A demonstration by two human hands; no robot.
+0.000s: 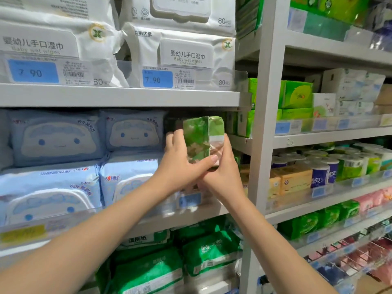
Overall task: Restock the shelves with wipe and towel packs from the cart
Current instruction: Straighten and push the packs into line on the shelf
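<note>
Curling round the green pack (199, 136), left hand (180, 165) and right hand (222, 176) fingers (226, 146) grip it.

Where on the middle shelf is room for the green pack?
Only the dark slot between the blue packs and the grey upright, where the left hand and right hand hold the green pack. Leftward, packs are stacked tight.
</note>
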